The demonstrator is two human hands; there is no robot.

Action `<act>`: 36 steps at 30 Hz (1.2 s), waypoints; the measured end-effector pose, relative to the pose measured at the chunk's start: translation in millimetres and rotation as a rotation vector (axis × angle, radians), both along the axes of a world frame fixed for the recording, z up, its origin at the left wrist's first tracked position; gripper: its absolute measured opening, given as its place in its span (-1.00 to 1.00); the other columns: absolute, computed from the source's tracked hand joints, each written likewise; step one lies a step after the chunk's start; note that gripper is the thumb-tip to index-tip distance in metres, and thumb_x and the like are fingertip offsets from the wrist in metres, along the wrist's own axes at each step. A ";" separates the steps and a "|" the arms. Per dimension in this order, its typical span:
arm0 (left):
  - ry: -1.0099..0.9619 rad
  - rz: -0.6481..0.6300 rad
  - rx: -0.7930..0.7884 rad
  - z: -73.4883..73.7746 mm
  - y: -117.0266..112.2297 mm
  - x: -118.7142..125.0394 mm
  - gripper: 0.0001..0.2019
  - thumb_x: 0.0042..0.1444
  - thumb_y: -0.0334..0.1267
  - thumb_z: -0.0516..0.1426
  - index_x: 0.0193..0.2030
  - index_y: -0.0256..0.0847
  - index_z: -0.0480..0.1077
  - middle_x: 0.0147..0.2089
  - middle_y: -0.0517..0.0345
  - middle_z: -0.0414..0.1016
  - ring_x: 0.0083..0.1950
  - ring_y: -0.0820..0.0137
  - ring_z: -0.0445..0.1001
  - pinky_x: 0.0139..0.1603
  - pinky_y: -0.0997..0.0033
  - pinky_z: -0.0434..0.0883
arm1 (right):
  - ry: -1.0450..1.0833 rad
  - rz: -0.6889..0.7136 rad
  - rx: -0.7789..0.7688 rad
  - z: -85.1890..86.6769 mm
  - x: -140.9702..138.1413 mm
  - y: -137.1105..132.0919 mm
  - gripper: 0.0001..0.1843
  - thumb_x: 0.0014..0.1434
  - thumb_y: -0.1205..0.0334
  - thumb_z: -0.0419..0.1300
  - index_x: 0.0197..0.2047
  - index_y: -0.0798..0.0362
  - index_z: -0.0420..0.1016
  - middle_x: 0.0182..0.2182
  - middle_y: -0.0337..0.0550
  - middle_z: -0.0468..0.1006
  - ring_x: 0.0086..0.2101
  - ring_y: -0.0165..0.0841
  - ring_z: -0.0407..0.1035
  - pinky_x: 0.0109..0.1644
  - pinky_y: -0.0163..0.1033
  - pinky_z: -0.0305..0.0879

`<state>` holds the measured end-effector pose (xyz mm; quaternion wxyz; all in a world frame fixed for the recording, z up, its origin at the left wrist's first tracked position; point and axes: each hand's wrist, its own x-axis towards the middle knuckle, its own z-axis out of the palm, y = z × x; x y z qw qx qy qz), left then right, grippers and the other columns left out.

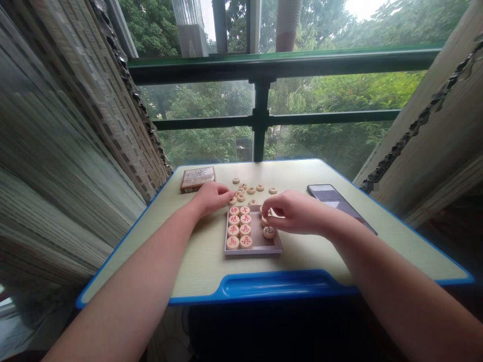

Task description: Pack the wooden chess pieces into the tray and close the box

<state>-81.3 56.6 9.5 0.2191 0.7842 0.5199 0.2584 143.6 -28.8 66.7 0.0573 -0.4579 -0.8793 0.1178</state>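
Note:
An open shallow box (254,250) stands on the table with Chinese chess pieces in it. Red-marked pieces (245,230) fill two columns on its left side. On its right side lies a black-marked piece (268,232). My right hand (292,211) reaches over the box's right edge, fingers curled around a chess piece (264,220) at that side and partly hiding it. Beyond the box's left corner, my left hand (213,197) has its fingertips closed at a chess piece (232,200) on the table. More loose pieces (251,190) with black marks lie scattered behind the box.
A flat printed box lid (197,177) sits at the table's back left. To the right lies a phone (339,203). The table (188,276) has a blue rim and a blue front tray (273,285). Curtains (68,125) hang on both sides; behind is a window with a green railing (279,68).

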 end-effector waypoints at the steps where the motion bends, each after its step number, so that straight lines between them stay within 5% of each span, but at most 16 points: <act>1: -0.005 0.002 0.001 0.4 -0.8 0.5 -0.57 -0.05 0.07 0.07 -0.55 -0.32 0.45 -0.66 0.24 0.24 -0.56 0.51 0.12 -0.52 0.46 0.06 | 0.016 -0.014 0.017 0.5 2.9 0.7 -0.70 0.03 0.14 0.13 -0.18 0.06 0.50 -0.39 -0.13 0.47 -0.41 -0.36 0.32 -0.33 -0.29 0.18; 3: -0.012 0.000 0.007 0.7 -1.9 1.2 -0.58 -0.05 0.06 0.07 -0.57 -0.32 0.44 -0.69 0.27 0.16 -0.58 0.53 0.06 -0.54 0.46 0.02 | 0.045 -0.005 0.013 -0.2 9.0 1.1 -0.37 -0.09 -0.03 0.24 0.07 0.01 0.36 -0.12 -0.04 0.42 -0.15 -0.21 0.32 -0.13 -0.19 0.23; 6: -0.025 -0.010 0.018 0.3 -2.4 1.2 -0.57 -0.05 0.06 0.07 -0.57 -0.33 0.44 -0.69 0.27 0.17 -0.58 0.53 0.06 -0.53 0.46 0.02 | 0.024 0.025 -0.068 -4.4 14.5 -0.2 0.13 -0.34 -0.18 0.34 0.29 -0.11 0.02 0.17 -0.02 0.16 0.16 0.00 0.01 0.12 -0.02 0.11; 12: -0.048 -0.009 0.002 -0.4 0.4 0.1 -0.58 -0.07 0.06 0.09 -0.56 -0.33 0.45 -0.65 0.25 0.24 -0.55 0.52 0.12 -0.51 0.48 0.06 | -0.082 0.008 -0.174 -14.6 9.9 -0.2 0.35 -0.44 -0.08 0.41 0.36 -0.09 -0.21 0.24 0.02 0.02 0.21 0.07 -0.12 0.20 0.03 0.03; 19: -0.065 -0.046 0.014 -0.4 0.8 2.7 -0.56 -0.05 0.06 0.07 -0.52 -0.34 0.49 -0.63 0.21 0.30 -0.52 0.49 0.19 -0.49 0.48 0.12 | -0.011 0.031 -0.152 -18.3 5.3 1.3 0.28 -0.39 0.01 0.41 0.35 -0.12 -0.17 0.15 -0.01 0.12 0.15 -0.01 0.03 0.15 -0.04 0.11; 27: -0.070 0.015 0.162 -2.6 4.4 -3.2 -0.56 -0.03 0.06 0.06 -0.55 -0.33 0.48 -0.68 0.25 0.21 -0.56 0.51 0.14 -0.51 0.47 0.08 | 0.017 0.083 -0.188 -18.2 0.4 6.5 0.20 -0.34 -0.19 0.35 0.33 -0.12 -0.08 0.20 0.00 0.06 0.19 0.01 -0.04 0.20 0.02 0.04; 32: -0.158 0.067 0.072 -2.8 5.8 -4.0 -0.61 -0.07 0.03 0.09 -0.54 -0.30 0.49 -0.71 0.27 0.20 -0.59 0.52 0.13 -0.53 0.47 0.08 | 0.135 0.008 -0.101 -22.3 6.7 18.4 -0.06 -0.07 -0.25 0.18 0.30 -0.07 0.01 0.13 0.03 0.22 0.13 -0.09 0.11 0.16 0.01 0.09; 36: -0.209 0.024 0.016 -2.2 4.0 -1.6 -0.63 -0.10 0.02 0.12 -0.55 -0.31 0.49 -0.64 0.18 0.35 -0.55 0.48 0.24 -0.50 0.47 0.15 | 0.197 -0.137 0.059 -29.4 8.8 31.8 -0.48 0.17 0.05 0.05 0.17 0.03 0.24 -0.07 0.00 0.43 -0.04 -0.22 0.30 0.05 -0.10 0.21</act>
